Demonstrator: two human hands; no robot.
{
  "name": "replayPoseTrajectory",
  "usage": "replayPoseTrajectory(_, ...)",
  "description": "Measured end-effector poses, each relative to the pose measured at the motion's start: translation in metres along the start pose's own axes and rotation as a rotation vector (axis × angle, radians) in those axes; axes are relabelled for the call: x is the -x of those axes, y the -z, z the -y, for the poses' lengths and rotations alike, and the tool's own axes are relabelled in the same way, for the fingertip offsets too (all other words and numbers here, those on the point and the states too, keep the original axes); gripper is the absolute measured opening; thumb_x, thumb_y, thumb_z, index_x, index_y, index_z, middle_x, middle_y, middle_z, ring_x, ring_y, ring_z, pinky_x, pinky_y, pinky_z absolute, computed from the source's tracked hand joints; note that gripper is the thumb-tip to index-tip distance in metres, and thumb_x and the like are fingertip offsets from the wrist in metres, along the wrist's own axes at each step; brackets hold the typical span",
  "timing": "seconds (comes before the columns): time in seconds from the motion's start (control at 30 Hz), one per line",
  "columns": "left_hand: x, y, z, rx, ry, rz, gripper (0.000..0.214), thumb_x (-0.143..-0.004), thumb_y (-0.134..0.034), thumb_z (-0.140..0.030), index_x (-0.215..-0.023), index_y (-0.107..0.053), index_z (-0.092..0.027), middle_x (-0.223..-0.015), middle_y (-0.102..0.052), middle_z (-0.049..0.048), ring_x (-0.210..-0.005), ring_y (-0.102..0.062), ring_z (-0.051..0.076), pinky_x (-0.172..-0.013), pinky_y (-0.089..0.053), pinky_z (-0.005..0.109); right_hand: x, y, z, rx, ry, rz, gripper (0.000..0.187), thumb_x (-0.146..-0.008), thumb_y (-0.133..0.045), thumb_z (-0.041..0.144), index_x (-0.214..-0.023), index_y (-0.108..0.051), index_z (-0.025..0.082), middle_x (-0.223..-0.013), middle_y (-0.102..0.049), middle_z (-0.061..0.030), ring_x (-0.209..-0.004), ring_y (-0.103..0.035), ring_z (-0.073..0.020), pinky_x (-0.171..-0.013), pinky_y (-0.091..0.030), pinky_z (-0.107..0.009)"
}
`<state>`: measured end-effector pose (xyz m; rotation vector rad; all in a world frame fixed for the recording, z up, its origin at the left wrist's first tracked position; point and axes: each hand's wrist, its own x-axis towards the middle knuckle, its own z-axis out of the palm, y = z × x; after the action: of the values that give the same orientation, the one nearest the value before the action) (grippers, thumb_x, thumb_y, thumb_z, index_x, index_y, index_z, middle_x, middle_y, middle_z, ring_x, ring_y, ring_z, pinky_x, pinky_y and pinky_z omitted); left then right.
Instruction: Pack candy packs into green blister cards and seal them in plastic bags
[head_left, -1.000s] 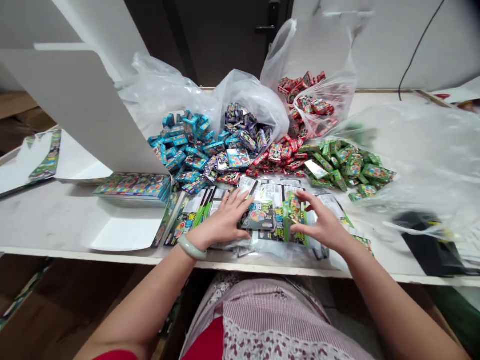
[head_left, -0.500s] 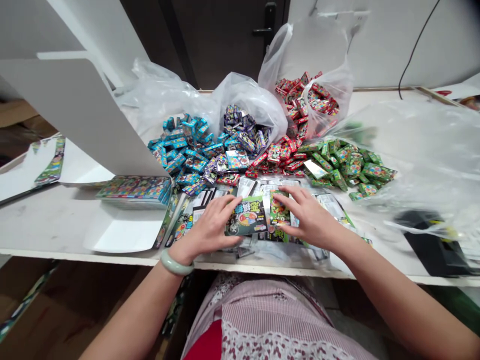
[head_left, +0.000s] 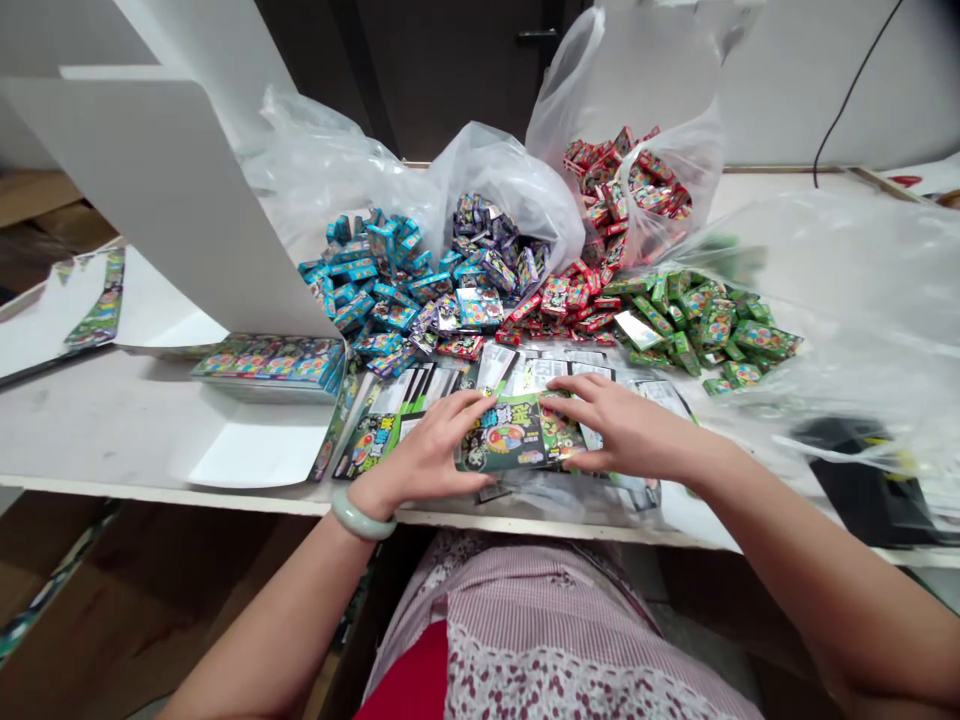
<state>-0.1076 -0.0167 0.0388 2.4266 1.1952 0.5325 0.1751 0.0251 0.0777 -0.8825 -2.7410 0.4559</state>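
**Held tight at the front of the shelf**

From my head camera, I see my left hand [head_left: 424, 450], with a pale green jade bangle [head_left: 364, 515] on its wrist, and my right hand [head_left: 637, 430] together on a glossy green-and-black printed card [head_left: 502, 435]. I have it clamped from both ends, with my fingers curled over its top edge. My right fingertips [head_left: 592, 395] also lie on a small green box [head_left: 559, 432] just beside the card (its print is too small to read). Card and box rest on a spread of flat printed packets [head_left: 525, 375] near the front edge of a white shelf [head_left: 90, 430].

Behind them rise heaps of small blue boxes [head_left: 367, 290], purple boxes [head_left: 487, 265], red boxes [head_left: 585, 290] and green boxes [head_left: 697, 325], with clear plastic bags [head_left: 495, 170] around them. To my left, a bent white card sheet [head_left: 150, 200] stands above a row of colourful printed boxes [head_left: 270, 365]. To my right, a black object [head_left: 862, 480] lies under clear plastic. My pink striped apron [head_left: 525, 640] shows below the shelf.
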Motion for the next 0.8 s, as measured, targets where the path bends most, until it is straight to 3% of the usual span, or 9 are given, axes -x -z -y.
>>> replayPoseTrajectory(0.1, -0.002, 0.000, 0.001, 0.005, 0.000, -0.001, 0.089, -0.070, -0.075, -0.034, -0.146, -0.031, -0.023, -0.141, -0.040, 0.0139, -0.131, -0.041, 0.034, -0.108, -0.038, 0.053, -0.005, -0.006, 0.001, -0.059, -0.040, 0.003, 0.078, -0.065, -0.084, 0.035, -0.135, -0.051, 0.024, -0.137, -0.052, -0.0148, -0.122, -0.049, -0.0366, -0.102, -0.044, -0.052)
replayPoseTrajectory(0.2, 0.001, -0.001, 0.003, 0.003, 0.012, -0.030, 0.089, -0.070, -0.075, -0.036, -0.146, -0.030, -0.024, -0.141, -0.040, 0.0137, -0.130, -0.042, 0.034, -0.108, -0.039, 0.052, -0.005, -0.014, 0.000, -0.209, -0.049, -0.049, 0.092, -0.064, -0.084, 0.045, -0.142, -0.038, 0.027, -0.148, -0.039, -0.0143, -0.133, -0.041, -0.0339, -0.107, -0.040, -0.051)
replayPoseTrajectory(0.27, 0.004, -0.002, 0.004, -0.012, 0.038, -0.084, 0.089, -0.071, -0.075, -0.037, -0.146, -0.029, -0.024, -0.139, -0.041, 0.0140, -0.130, -0.042, 0.033, -0.109, -0.039, 0.052, -0.003, -0.022, 0.003, -0.249, -0.089, -0.153, 0.074, -0.073, -0.075, 0.049, -0.136, -0.045, 0.028, -0.147, -0.039, -0.0133, -0.137, -0.037, -0.0315, -0.110, -0.036, -0.053)
replayPoseTrajectory(0.37, 0.006, -0.004, 0.004, -0.049, 0.058, -0.144, 0.089, -0.071, -0.075, -0.036, -0.146, -0.030, -0.022, -0.137, -0.043, 0.0145, -0.129, -0.042, 0.034, -0.109, -0.038, 0.051, 0.000, -0.039, 0.013, -0.214, -0.147, -0.259, 0.034, -0.084, -0.064, 0.047, -0.110, -0.064, 0.024, -0.145, -0.040, -0.0133, -0.142, -0.026, -0.0331, -0.113, -0.028, -0.058)
replayPoseTrajectory(0.43, 0.006, -0.006, 0.005, -0.056, 0.061, -0.149, 0.088, -0.072, -0.075, -0.036, -0.146, -0.029, -0.023, -0.137, -0.043, 0.0144, -0.129, -0.043, 0.034, -0.108, -0.039, 0.052, -0.001, -0.049, 0.017, -0.234, -0.148, -0.290, 0.029, -0.085, -0.063, 0.046, -0.101, -0.068, 0.023, -0.152, -0.032, -0.0125, -0.145, -0.018, -0.0345, -0.113, -0.024, -0.059)
replayPoseTrajectory(0.5, 0.008, -0.004, 0.007, -0.060, 0.079, -0.161, 0.088, -0.072, -0.074, -0.036, -0.146, -0.028, -0.024, -0.138, -0.043, 0.0142, -0.128, -0.044, 0.035, -0.108, -0.040, 0.053, -0.004, -0.054, 0.010, -0.301, -0.175, -0.347, 0.027, -0.088, -0.060, 0.045, -0.101, -0.069, 0.023, -0.153, -0.033, -0.0117, -0.143, -0.026, -0.0319, -0.112, -0.028, -0.056)
replayPoseTrajectory(0.63, 0.017, 0.005, 0.015, -0.103, 0.164, -0.230, 0.084, -0.074, -0.072, -0.036, -0.145, -0.029, -0.025, -0.136, -0.043, 0.0129, -0.128, -0.044, 0.034, -0.108, -0.040, 0.053, -0.024, -0.040, -0.050, -0.304, -0.439, -0.432, 0.026, -0.093, -0.049, 0.038, -0.103, -0.068, 0.022, -0.112, -0.069, -0.0079, -0.105, -0.064, -0.0209, -0.093, -0.050, -0.041)
replayPoseTrajectory(0.73, 0.023, 0.011, 0.017, -0.122, 0.198, -0.254, 0.081, -0.076, -0.071, -0.036, -0.145, -0.029, -0.026, -0.136, -0.042, 0.0116, -0.128, -0.045, 0.033, -0.108, -0.040, 0.051, -0.056, -0.021, -0.108, -0.172, -0.571, -0.479, 0.031, -0.093, -0.046, 0.033, -0.106, -0.067, 0.014, -0.099, -0.071, -0.0128, -0.089, -0.067, -0.0232, -0.083, -0.052, -0.041)
replayPoseTrajectory(0.8, 0.024, 0.011, 0.017, -0.124, 0.196, -0.253, 0.082, -0.076, -0.070, -0.034, -0.145, -0.028, -0.026, -0.137, -0.043, 0.0113, -0.128, -0.046, 0.033, -0.108, -0.041, 0.049, -0.082, -0.013, -0.135, -0.077, -0.593, -0.503, 0.034, -0.092, -0.047, 0.031, -0.111, -0.065, 0.009, -0.107, -0.068, -0.0188, -0.099, -0.063, -0.0273, -0.089, -0.048, -0.046)
